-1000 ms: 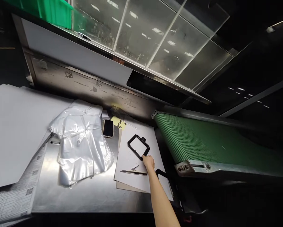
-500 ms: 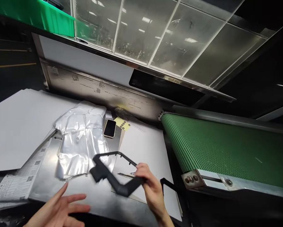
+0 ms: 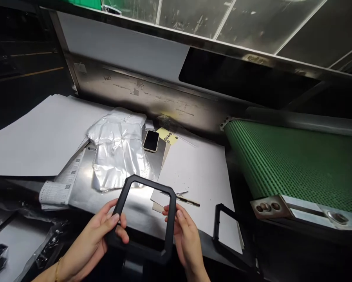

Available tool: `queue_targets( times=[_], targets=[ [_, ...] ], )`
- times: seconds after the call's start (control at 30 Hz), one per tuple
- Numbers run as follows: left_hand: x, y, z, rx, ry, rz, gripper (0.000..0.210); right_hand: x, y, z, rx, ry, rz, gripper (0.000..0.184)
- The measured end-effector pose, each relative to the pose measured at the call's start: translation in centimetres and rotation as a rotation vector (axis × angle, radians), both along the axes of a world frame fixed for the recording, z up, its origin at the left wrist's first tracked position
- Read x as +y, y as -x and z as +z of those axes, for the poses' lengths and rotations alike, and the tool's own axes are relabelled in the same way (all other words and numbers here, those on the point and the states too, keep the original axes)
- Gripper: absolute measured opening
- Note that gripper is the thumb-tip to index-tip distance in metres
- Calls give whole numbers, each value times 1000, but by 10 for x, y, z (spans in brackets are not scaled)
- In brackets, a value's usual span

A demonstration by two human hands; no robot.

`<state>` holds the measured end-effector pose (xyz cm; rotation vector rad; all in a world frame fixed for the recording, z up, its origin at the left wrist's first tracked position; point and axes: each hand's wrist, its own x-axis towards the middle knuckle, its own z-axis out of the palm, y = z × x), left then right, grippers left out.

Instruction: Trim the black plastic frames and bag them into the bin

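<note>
Black octagonal-cornered plastic frame (image 3: 170,223) is held up in front of the person, tilted, above the near edge of a shiny bare-metal table (image 3: 83,176). The left hand (image 3: 95,237) pinches its left bar, thumb across the front and fingers curled round through the opening; the right hand (image 3: 189,239) grips the opposite bar, with fingertips showing inside the opening. Just beyond the frame, a slim dark pointed tool (image 3: 190,201) lies on a stack of flat white sheets (image 3: 203,168), beside a small metal piece (image 3: 182,193) too small to identify. Near the right hand, a second black angular frame (image 3: 216,225) sits by the stack's right corner. Behind the held frame, to the left, rests a tied pile of clear plastic bags (image 3: 120,150), with a dark-screened phone in a pale case (image 3: 151,141) just beside it and a yellow sheet with black round marks (image 3: 168,137) next to that. Large white sheets (image 3: 40,137) cover the table's left, over printed papers (image 3: 58,192). Farther right stands a green textured conveyor belt (image 3: 296,168).
</note>
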<state>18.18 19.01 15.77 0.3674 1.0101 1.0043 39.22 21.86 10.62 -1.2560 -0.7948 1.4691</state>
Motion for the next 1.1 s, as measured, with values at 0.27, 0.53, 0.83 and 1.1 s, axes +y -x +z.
queue_targets(
  times=[0.27,0.53,0.83,1.1],
  targets=[
    [9,13,-9,36,33,7,29,-6,22,6,255,84,93,28],
    [-5,17,-42,141,-116,-441,86,-26,44,42,114,-93,21,19],
    [-19,-19,-30,297,-326,-489,20,-47,76,44,-156,-414,202,34],
    [-25,11,-14,-356,-13,-477,19,-40,30,21,-378,-199,-125,35]
  ],
)
